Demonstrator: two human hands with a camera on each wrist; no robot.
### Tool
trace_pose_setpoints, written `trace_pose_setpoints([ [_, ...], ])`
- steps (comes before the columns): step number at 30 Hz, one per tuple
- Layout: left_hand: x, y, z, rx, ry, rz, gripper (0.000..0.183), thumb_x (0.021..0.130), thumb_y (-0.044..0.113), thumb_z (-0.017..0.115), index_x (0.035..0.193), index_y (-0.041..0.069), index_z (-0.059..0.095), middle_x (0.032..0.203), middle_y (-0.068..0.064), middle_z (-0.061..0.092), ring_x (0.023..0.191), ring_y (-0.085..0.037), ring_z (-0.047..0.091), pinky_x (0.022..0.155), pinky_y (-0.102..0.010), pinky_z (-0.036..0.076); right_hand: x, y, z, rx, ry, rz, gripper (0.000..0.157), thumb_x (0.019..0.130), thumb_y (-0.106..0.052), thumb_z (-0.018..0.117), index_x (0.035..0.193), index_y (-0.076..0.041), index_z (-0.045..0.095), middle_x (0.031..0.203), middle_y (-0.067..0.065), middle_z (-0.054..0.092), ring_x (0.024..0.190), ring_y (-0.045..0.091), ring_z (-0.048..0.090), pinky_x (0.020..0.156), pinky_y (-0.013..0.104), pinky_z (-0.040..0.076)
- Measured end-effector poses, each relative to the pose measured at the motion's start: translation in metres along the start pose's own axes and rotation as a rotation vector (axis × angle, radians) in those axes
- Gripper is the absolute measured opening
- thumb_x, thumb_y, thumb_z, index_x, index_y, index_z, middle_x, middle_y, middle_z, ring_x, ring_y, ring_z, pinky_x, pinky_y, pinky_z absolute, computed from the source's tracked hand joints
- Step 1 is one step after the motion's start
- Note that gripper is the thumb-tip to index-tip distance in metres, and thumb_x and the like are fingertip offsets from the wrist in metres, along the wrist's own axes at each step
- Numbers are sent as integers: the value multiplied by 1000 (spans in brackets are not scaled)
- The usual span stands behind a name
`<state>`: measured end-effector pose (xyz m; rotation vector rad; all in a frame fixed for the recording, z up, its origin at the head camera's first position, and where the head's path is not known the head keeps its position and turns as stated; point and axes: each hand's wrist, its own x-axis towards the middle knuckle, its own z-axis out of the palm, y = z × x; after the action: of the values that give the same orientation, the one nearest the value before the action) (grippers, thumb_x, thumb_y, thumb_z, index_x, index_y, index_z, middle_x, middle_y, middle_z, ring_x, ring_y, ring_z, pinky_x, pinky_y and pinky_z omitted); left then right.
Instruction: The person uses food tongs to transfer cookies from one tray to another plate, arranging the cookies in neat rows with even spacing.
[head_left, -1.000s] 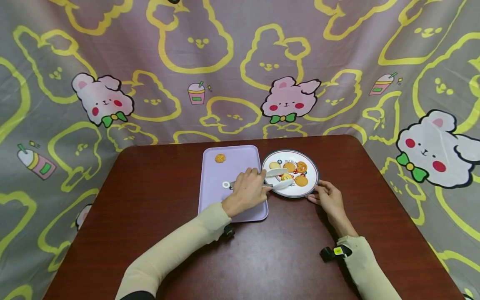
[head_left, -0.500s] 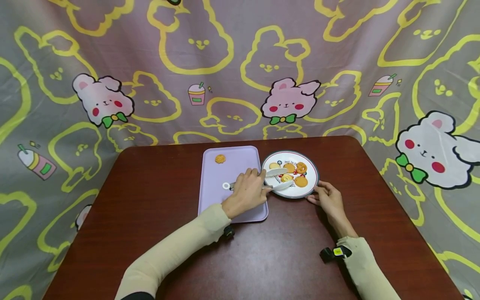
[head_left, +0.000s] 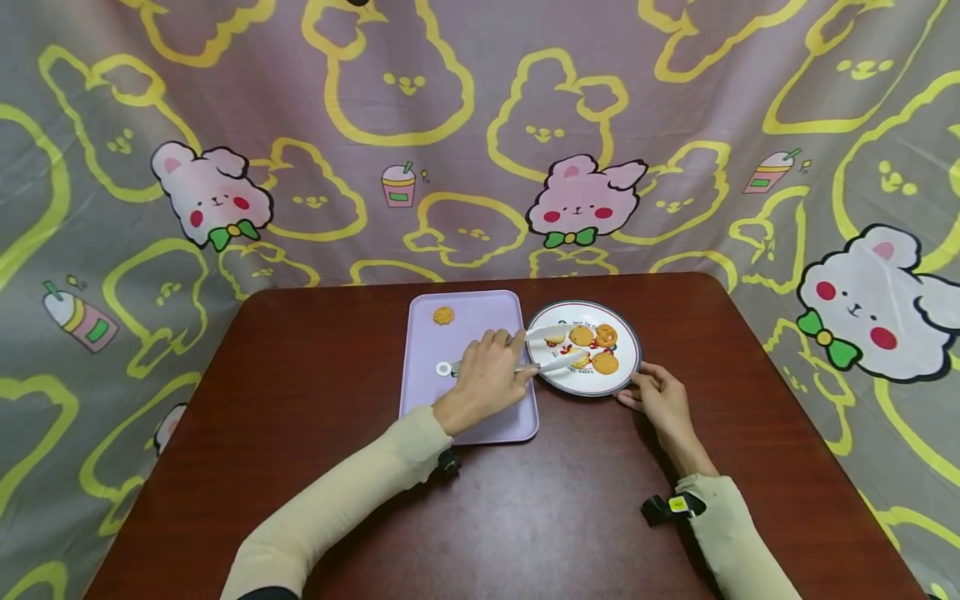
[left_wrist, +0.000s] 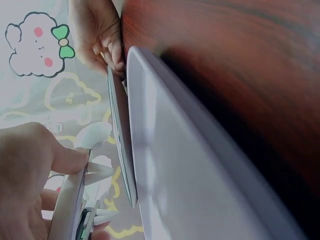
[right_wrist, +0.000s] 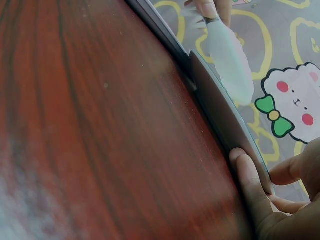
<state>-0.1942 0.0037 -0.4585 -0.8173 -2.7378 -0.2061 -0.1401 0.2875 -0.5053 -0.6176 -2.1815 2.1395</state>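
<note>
My left hand (head_left: 487, 371) holds metal tongs with white tips (head_left: 564, 362), reaching across from the tray to the plate. The two tips stand apart over the cookies, and in the left wrist view the thumb presses along the tongs' handle (left_wrist: 67, 207). On the white, dark-rimmed plate (head_left: 628, 348) lie several cookies, among them plain round ones (head_left: 605, 363) and a pretzel-shaped one (head_left: 606, 336). One pale cookie (head_left: 555, 340) is partly covered by the far tip. My right hand (head_left: 663, 408) grips the plate's near right rim, thumb above and fingers below.
A lilac tray (head_left: 423, 400) lies left of the plate, close against it, with one swirled cookie (head_left: 443, 316) near its far left corner. Both stand on a dark brown table (head_left: 322, 367). A patterned curtain (head_left: 465, 108) hangs behind the table.
The tongs have spread slightly wider, and their tips have shifted a little toward the plate's far side, the far one over the pale cookie. The right hand and plate stay in place.
</note>
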Motion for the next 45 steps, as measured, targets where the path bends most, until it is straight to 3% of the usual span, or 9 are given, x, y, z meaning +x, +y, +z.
trace_pose_setpoints([
  [13, -12, -26, -1, -4, 55, -58, 69, 94, 52, 71, 145, 8, 58, 115, -13, 71, 99, -29, 67, 74, -43, 56, -2, 1, -1, -37, 30, -16, 49, 108, -11, 48, 152, 9, 39, 82, -14, 67, 69, 1, 72, 73, 21, 62],
  [24, -19, -61, -8, -8, 6, -169, 71, 95, 51, 71, 147, 5, 56, 126, -19, 69, 117, -37, 65, 87, -52, 57, 0, 1, 0, -25, 23, -22, 51, 108, -11, 48, 153, 9, 37, 82, -14, 67, 69, 1, 73, 72, 21, 62],
  [29, -25, -76, -8, 20, 8, -198, 73, 94, 52, 70, 148, 5, 56, 130, -20, 69, 115, -38, 66, 87, -52, 57, 1, 2, 1, -7, 15, -34, 51, 107, -9, 49, 152, 12, 36, 82, -12, 68, 68, 2, 73, 71, 21, 62],
  [45, -41, -120, -15, 46, 20, -315, 75, 94, 52, 70, 145, 0, 57, 117, -25, 69, 105, -42, 64, 81, -53, 55, -1, -1, 2, -63, 22, -3, 51, 109, -14, 48, 154, 7, 37, 87, -11, 66, 71, 0, 72, 74, 21, 62],
])
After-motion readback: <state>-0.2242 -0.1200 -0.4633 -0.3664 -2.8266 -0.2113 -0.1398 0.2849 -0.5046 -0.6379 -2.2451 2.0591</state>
